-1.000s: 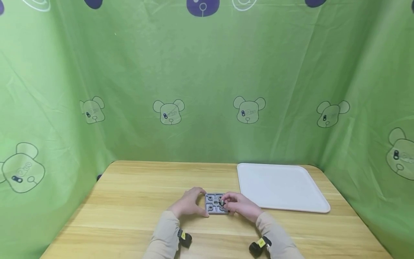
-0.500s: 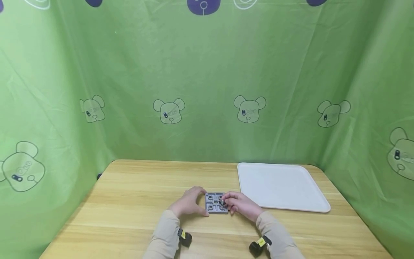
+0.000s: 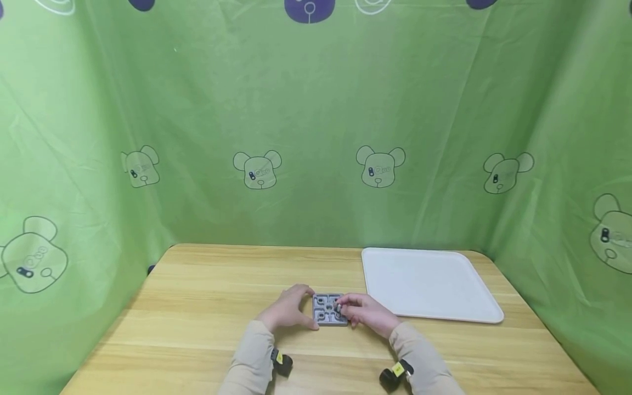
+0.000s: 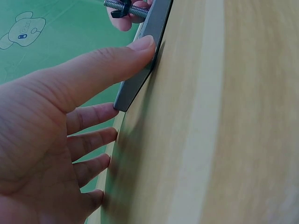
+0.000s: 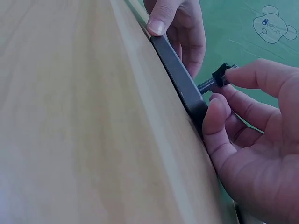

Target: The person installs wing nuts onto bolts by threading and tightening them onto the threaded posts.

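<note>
A grey square plate (image 3: 329, 322) with recesses lies on the table. My left hand (image 3: 288, 310) holds its left side, the thumb (image 4: 140, 44) on the near edge and a fingertip at the far corner. From the plate's right part rises a threaded bolt (image 5: 204, 87) carrying a black wing nut (image 5: 220, 75). My right hand (image 3: 367, 312) has this nut at its fingertips, the index finger touching the nut's outer side. In the right wrist view, the right thumb (image 5: 216, 116) sits low by the plate's edge. Fingers partly cover the nut in the head view.
A white tray (image 3: 429, 285) lies at the table's back right, beyond the right hand. The wooden table (image 3: 212, 296) extends around the plate. Green curtains (image 3: 316, 219) with bear drawings enclose the back and both sides.
The right fingers and thumb shift slightly about the wing nut, loosening half a second ago and drawing in again now. The left hand and the plate stay in place.
</note>
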Demonstrator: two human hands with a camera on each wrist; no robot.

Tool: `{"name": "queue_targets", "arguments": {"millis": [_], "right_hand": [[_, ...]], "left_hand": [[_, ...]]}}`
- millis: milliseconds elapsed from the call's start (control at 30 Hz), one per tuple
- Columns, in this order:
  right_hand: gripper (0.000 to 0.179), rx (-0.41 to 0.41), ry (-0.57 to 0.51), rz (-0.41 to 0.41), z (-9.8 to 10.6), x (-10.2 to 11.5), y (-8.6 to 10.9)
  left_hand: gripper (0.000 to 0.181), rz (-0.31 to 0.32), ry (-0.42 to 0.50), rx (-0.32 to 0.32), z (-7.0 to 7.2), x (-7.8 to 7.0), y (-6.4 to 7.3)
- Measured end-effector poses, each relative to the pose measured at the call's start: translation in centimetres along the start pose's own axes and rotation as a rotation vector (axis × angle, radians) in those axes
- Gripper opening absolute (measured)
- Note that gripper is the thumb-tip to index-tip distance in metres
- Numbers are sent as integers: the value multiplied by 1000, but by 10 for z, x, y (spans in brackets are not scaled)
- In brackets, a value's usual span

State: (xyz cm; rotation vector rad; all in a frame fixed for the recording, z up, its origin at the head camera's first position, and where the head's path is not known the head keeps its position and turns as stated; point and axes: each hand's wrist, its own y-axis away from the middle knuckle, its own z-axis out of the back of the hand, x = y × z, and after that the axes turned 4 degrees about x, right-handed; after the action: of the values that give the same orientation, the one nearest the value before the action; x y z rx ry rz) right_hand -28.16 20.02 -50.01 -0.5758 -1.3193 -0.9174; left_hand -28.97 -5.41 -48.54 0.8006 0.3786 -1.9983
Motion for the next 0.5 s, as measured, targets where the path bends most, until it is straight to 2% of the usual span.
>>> {"name": "queue_targets", "arguments": {"millis": [167,500], "right_hand": [[35,-15,37,5,-1,1,0],[35,-62,21,-7,-6,4,1]], "left_hand": [[83,-4,-5,-3,1,0,0],[84,-6,-15,5,1,0,-1]]}}
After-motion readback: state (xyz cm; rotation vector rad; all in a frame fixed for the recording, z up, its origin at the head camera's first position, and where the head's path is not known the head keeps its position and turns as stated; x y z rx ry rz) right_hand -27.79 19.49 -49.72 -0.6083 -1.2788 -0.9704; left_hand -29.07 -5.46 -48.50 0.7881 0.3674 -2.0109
